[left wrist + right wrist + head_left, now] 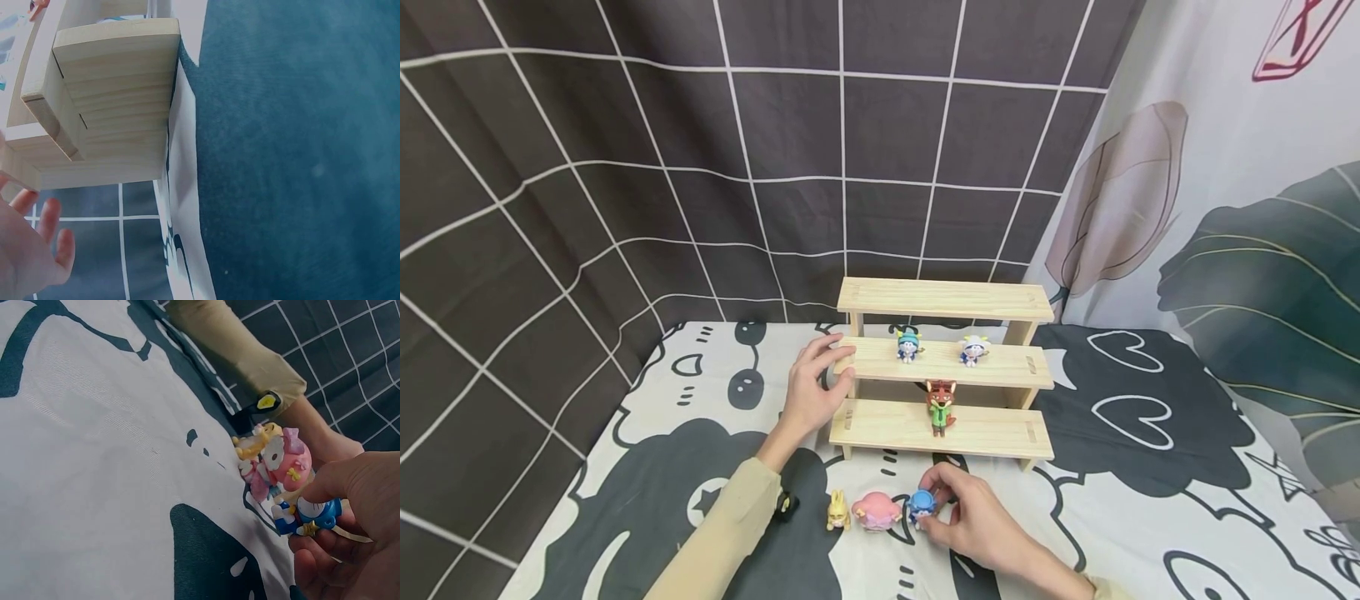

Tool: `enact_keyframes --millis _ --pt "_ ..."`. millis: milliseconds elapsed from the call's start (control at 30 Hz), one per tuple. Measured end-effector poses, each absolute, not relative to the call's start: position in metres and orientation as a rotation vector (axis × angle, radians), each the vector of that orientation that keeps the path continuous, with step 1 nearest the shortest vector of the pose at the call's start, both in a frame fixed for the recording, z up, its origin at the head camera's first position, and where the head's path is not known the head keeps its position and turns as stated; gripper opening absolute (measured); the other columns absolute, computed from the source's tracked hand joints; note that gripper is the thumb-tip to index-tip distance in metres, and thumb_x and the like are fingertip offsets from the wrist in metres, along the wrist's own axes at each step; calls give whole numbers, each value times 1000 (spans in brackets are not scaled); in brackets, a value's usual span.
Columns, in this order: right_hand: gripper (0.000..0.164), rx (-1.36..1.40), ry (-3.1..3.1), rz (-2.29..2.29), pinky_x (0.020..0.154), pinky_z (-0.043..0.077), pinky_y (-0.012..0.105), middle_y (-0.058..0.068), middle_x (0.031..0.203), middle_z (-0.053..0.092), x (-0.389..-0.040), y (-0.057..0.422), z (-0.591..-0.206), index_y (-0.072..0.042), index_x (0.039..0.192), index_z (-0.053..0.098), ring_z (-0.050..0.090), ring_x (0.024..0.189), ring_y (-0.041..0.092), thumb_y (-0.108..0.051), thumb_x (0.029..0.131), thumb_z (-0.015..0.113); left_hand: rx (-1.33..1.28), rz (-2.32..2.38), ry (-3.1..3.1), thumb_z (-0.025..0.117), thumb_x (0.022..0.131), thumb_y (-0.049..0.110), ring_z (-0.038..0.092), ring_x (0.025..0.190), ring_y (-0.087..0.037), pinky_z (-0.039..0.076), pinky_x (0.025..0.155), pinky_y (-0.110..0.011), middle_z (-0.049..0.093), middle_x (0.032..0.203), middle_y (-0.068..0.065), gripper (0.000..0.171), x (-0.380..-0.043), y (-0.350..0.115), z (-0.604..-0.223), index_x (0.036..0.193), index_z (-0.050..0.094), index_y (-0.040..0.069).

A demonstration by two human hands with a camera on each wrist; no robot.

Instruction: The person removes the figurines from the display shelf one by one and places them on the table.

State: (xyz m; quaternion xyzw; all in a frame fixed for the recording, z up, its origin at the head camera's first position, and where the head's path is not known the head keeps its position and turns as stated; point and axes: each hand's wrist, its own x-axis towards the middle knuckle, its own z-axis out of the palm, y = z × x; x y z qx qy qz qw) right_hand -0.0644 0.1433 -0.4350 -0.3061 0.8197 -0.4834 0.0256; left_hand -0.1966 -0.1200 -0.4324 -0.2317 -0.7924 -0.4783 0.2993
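A blue figurine (921, 505) is pinched between the thumb and fingers of my right hand (973, 521). In the right wrist view the blue figurine (306, 515) shows a yellow star at its front. Just left of it on the cloth are a pink figurine (877, 510) and a yellow long-eared figurine (838, 511). My left hand (811, 387) touches the left end of the middle step of a wooden three-step display stand (940, 369). In the left wrist view, its fingers (49, 219) are extended beside the stand; some fingertips are cut off by the frame.
On the middle step stand a teal-hatted figurine (907, 346) and a white-topped figurine (973, 351). A fox figurine (940, 408) stands on the lowest step. A black figurine (787, 506) lies by the left sleeve. A gridded dark curtain (790, 125) hangs behind.
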Motion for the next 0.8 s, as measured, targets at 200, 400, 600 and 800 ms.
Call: enact_keyframes --millis 200,400,600,800 --pt "32 -949 2519 -1488 53 51 23 -8 90 61 -63 143 -438 -11 102 59 62 77 8 -1 80 79 -613 -1268 -2110 70 82 6 55 117 -37 46 96 -52 60 130 -18 30 -197 -120 -432 111 74 1" --pt "31 -932 2504 -1482 53 50 23 -9 90 61 -63 143 -441 -12 103 58 62 77 7 -2 81 79 -615 -1275 -2111 70 83 6 56 114 -37 47 94 -52 60 130 -18 29 -196 -120 -432 111 74 1" --pt "32 -951 2499 -1489 52 50 23 -9 90 60 -62 143 -444 -13 102 58 62 77 8 -2 80 78 -613 -1272 -2114 70 83 6 56 113 -36 47 93 -52 60 130 -18 29 -196 -119 -431 111 74 1" --pt "31 -944 2466 -1478 53 51 23 -9 91 60 -62 143 -445 -12 103 59 61 78 8 -2 81 78 -618 -1272 -2102 70 82 5 56 114 -37 47 93 -52 61 129 -18 29 -195 -119 -431 110 74 0"
